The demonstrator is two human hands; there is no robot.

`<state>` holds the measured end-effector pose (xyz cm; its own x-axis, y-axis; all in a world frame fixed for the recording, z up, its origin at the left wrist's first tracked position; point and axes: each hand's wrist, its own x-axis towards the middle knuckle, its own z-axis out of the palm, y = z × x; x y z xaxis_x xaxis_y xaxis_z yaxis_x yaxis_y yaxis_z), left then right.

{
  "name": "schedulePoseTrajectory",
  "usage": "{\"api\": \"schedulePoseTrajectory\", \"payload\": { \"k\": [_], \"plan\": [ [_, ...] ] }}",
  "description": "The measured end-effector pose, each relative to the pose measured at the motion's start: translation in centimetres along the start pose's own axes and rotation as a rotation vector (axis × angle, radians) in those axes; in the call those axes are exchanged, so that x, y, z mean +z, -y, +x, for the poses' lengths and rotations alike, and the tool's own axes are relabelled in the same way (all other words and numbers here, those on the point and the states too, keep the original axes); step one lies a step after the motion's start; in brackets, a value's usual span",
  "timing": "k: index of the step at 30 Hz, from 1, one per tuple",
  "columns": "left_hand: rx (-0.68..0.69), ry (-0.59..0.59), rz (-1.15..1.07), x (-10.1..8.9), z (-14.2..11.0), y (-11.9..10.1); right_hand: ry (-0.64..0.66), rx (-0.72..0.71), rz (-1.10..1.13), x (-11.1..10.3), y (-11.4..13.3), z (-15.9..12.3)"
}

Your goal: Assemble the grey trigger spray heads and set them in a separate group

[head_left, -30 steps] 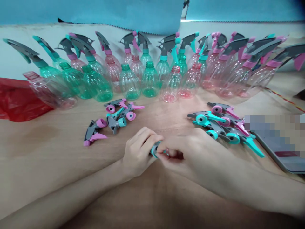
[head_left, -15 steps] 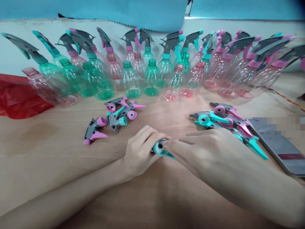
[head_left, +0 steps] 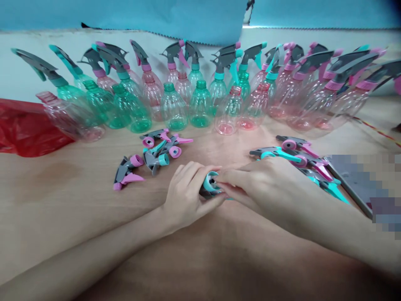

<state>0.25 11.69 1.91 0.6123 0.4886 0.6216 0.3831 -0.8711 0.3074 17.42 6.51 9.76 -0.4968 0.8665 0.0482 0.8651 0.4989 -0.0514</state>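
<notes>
The L hand [head_left: 186,194] is curled firmly around a trigger sprayer head [head_left: 208,186], grey w/ teal collar, in the middle of the tabletop [head_left: 62,209], btw. its L and R sides. The collar mouth is turned up toward the viewer. The R hand [head_left: 263,188] has its fingers bent, thumb and index tips close together at the collar's R side; whether they pinch the rim or some small part, I cannot tell.

Ahead and to the L of the L hand lie four loose sprayer heads [head_left: 153,161], mostly w/ pink collars. Beyond the R hand, and partly hidden by it, is a 2nd pile of sprayer heads [head_left: 296,144], pink and teal; a smartphone [head_left: 347,179], partly pixelated, is just beside this pile, toward the R edge.

Nearer to the far edge stand uncapped green bottles [head_left: 173,106] and uncapped pink bottles [head_left: 230,110]. Mostly behind them and on the far R, there are bottles w/ sprayers fitted [head_left: 217,88]. A red plastic bag [head_left: 28,127] lies toward the far L corner; a red-yellow cord [head_left: 374,128] is toward the far R corner.
</notes>
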Motion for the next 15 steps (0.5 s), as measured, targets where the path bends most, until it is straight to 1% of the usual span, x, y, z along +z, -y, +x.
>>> {"api": "schedulePoseTrajectory", "payload": {
  "k": [2, 4, 7, 9, 11, 13, 15],
  "plan": [
    [0.055, 0.01, 0.02, 0.0, 0.0, -0.2, 0.038, 0.008, 0.058, 0.0, -0.2, 0.1],
    [0.121, 0.023, 0.01, 0.1, -0.1, -0.4, 0.074, -0.031, 0.136, 0.1, -0.4, 0.3],
    [0.134, 0.04, -0.036, 0.0, -0.3, -0.2, 0.078, -0.061, 0.232, 0.3, -0.9, 0.3],
    [0.136, 0.009, -0.079, 0.0, -0.4, 0.0, 0.049, -0.066, 0.288, 0.0, -1.3, 0.1],
    [0.152, -0.055, -0.107, 0.0, -0.4, 0.2, 0.007, -0.08, 0.328, -0.6, -1.8, -0.2],
    [0.16, -0.113, -0.137, 0.1, -0.4, 0.4, -0.062, -0.076, 0.336, -1.3, -2.1, -0.7],
    [0.152, -0.15, -0.176, 0.2, -0.4, 0.4, -0.127, -0.041, 0.308, -1.8, -2.3, -1.0]
  ]
}}
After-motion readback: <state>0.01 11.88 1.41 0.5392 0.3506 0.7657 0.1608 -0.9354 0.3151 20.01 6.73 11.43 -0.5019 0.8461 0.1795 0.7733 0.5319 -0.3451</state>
